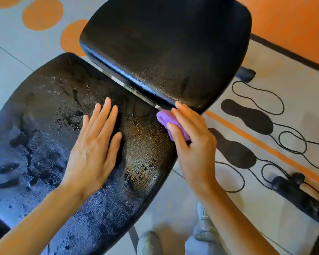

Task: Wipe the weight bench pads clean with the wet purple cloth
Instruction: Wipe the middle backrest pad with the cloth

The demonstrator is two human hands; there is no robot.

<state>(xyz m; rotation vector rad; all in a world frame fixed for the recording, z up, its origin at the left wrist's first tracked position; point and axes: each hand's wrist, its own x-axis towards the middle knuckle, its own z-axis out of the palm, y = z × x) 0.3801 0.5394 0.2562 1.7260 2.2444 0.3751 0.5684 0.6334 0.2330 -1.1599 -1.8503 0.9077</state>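
- Left hand (pixel 95 142): flat and fully open, fingers spread, palm pressed on the near bench pad (pixel 50 144); it holds nothing.
- Right hand (pixel 191 144): closed around the bunched purple cloth (pixel 166 119), which shows beyond its fingers, at the far right corner of the near pad.
- Far bench pad (pixel 166 52): just beyond the right hand's fingertips, across a narrow gap.
- Near pad surface: wet streaks and droplets left of the left hand.
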